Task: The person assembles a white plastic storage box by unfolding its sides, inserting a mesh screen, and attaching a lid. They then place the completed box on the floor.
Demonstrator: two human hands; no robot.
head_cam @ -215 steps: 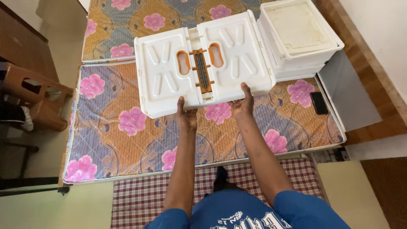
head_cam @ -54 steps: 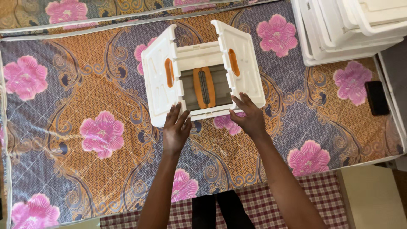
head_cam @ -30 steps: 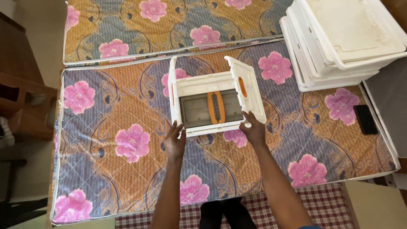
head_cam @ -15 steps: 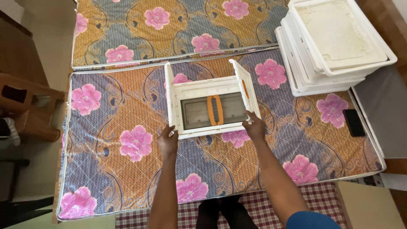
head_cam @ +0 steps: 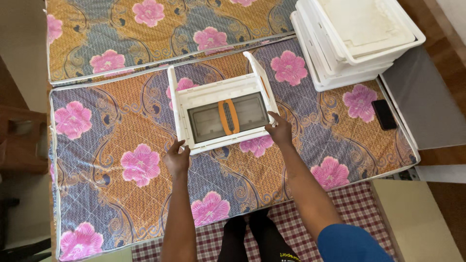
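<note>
A white plastic folding crate (head_cam: 222, 112) stands on a flowered mattress (head_cam: 121, 126) with its two end panels raised upright. Its floor is grey with an orange handle strip in the middle. My left hand (head_cam: 176, 158) rests at the crate's near left corner, fingers touching the rim. My right hand (head_cam: 280, 131) touches the near right corner by the upright right panel. Neither hand is wrapped around anything.
A stack of white plastic crates (head_cam: 357, 39) stands at the far right of the mattress. A black phone (head_cam: 384, 114) lies near the right edge. A second flowered mattress (head_cam: 145, 29) lies behind. A checked mat (head_cam: 359, 208) is under my feet; a wooden chair (head_cam: 19, 140) is at left.
The flat crate has been unfolded: its two end panels have swung up to vertical. My hands have slid from the middle of the near edge out to the near corners.
</note>
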